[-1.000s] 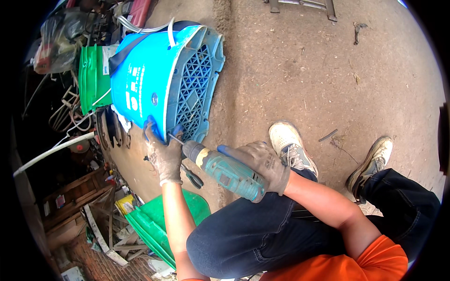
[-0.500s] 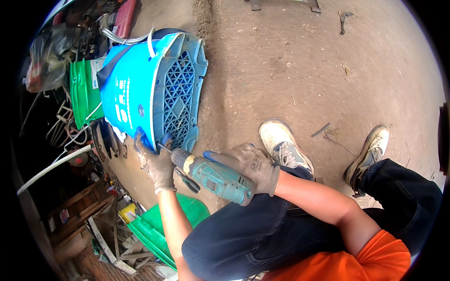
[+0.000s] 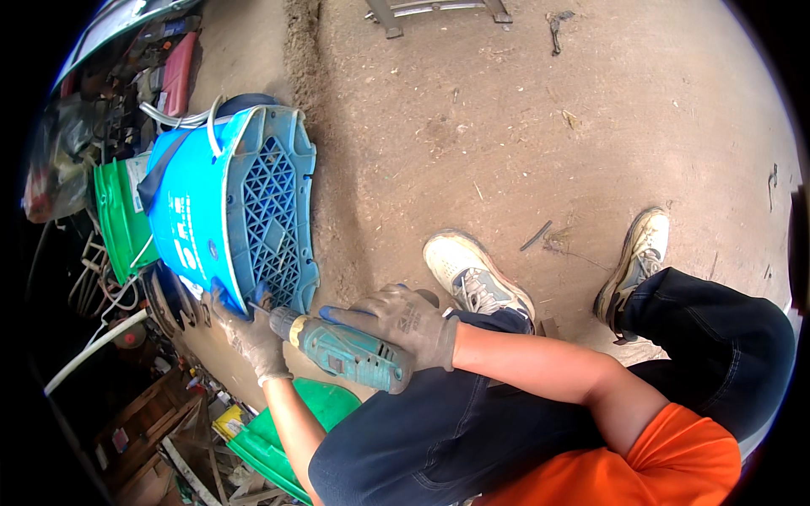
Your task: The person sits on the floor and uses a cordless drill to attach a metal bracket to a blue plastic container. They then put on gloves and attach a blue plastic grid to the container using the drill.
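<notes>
A blue plastic tank [image 3: 181,215] with a dark strap lies on its side at the left, its grey-blue lattice panel [image 3: 274,219] facing right. At the panel's near corner my gloved left hand [image 3: 253,341] grips the tank's edge, its blue fingertips on either side. My gloved right hand [image 3: 405,325] is closed round a teal cordless drill [image 3: 350,350]. The drill's thin bit points left at that same corner, between the left hand's fingers. Whether the tip touches the plastic I cannot tell. The right hand hides the drill's handle.
A green container [image 3: 122,211] stands behind the tank, beside a pale hose [image 3: 93,350]. Another green plastic piece [image 3: 325,405] lies near my left forearm. Wood scraps and clutter fill the lower left. Metal legs [image 3: 388,18] show at the top; a short dark rod [image 3: 536,235] lies by my shoes.
The view has shifted, so the tank, hands and drill appear further left and lower. Both hands keep their holds, with the drill still at the same corner.
</notes>
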Demonstrator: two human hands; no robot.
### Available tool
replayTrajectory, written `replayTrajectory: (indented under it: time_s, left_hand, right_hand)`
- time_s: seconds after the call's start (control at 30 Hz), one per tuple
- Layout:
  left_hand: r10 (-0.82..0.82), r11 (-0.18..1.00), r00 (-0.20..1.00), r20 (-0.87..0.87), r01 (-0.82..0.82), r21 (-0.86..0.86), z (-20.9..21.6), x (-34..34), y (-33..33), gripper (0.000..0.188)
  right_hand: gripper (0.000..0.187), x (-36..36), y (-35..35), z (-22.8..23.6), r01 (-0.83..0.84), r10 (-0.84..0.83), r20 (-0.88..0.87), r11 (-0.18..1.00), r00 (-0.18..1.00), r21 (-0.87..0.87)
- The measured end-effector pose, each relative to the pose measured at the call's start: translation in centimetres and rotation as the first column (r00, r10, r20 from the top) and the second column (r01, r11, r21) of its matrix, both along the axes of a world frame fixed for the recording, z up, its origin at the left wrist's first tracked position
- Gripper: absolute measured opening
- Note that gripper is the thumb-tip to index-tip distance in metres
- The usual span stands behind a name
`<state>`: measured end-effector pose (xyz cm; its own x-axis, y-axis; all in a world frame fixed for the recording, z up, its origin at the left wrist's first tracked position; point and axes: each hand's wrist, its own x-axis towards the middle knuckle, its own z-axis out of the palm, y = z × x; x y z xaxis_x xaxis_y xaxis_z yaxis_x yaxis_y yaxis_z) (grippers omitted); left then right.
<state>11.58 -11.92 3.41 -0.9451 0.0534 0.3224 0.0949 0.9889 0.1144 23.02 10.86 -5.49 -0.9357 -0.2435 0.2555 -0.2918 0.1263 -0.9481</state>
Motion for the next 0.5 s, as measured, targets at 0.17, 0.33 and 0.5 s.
replayTrajectory:
  time_s: [0.17,0.33,0.5]
  left_hand:
    - [-0.037,0.999,0.999,-0.015,0.038,0.024,-0.4,0.0,0.2,0.073]
    - [-0.026,0.994,0.999,0.022,0.023,0.107,-0.3,0.1,1.3,0.071]
    - [-0.049,0.996,0.999,0.017,0.047,0.076,0.4,0.2,0.8,0.070]
  right_hand:
    - [0.112,-0.2,0.4,0.1,-0.067,0.067,0.030,0.997,0.997,0.023]
    - [0.110,-0.1,0.1,-0.3,-0.073,0.072,0.042,0.997,0.997,0.021]
    - [0.120,-0.5,0.9,0.8,-0.154,0.149,0.069,0.986,0.986,0.071]
